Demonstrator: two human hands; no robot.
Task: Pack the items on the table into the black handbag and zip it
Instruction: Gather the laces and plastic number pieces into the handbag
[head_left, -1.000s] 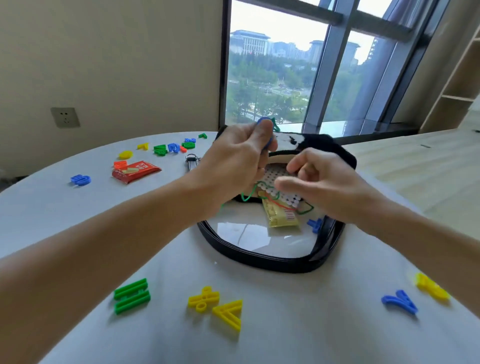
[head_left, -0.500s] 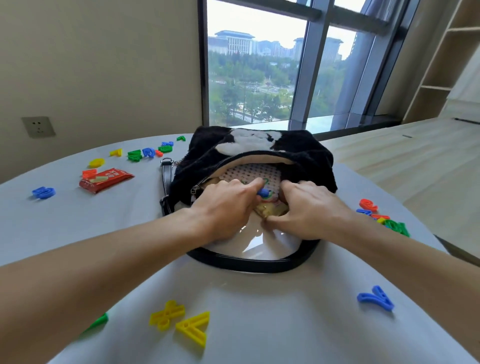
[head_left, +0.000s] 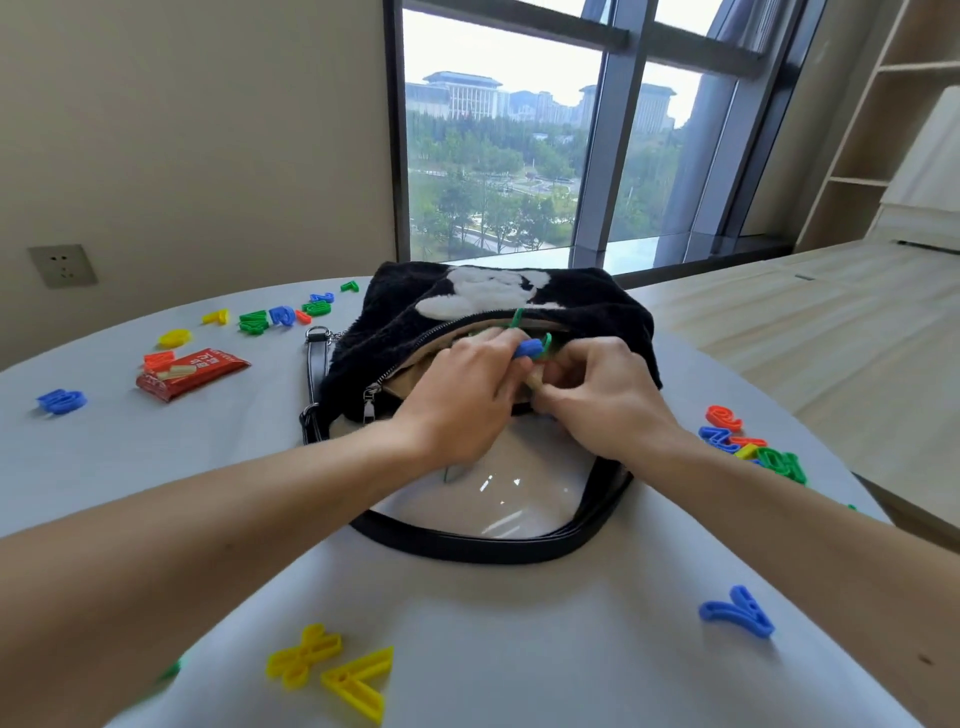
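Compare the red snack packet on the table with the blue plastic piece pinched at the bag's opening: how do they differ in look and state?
The red snack packet lies flat on the table, untouched, left of the black handbag; the blue plastic piece is pinched in the left hand at the bag's open zip. The packet is a printed wrapper; the piece is plain moulded plastic. The packet looks larger. Neither is fully inside the bag yet.
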